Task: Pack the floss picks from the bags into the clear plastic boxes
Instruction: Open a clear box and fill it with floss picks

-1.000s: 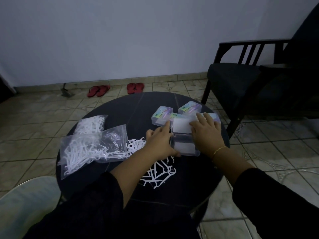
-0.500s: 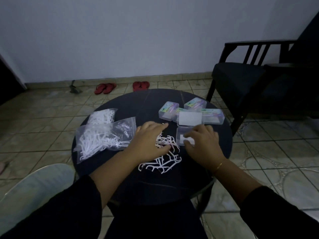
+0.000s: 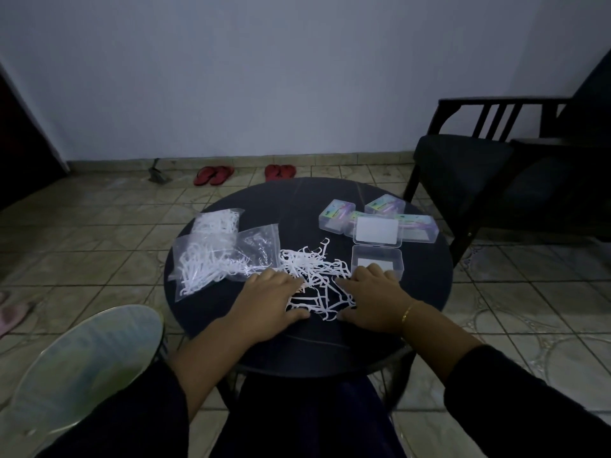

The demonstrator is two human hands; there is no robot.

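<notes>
Loose white plastic floss picks [image 3: 314,276] are piled mid round black tabletop [image 3: 426,292], left hand [image 3: 276,299] and right hand [image 3: 370,297] flat on either side, fingers relaxed. Open clear plastic box [image 3: 377,261] sits just beyond (bags [image 3: 224,256] off left).

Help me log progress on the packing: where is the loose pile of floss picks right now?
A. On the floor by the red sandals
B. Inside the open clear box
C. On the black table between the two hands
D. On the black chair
C: the loose floss picks lie spread on the black table, with the left hand and right hand flanking them; the open clear box beside them holds none that show.
</notes>
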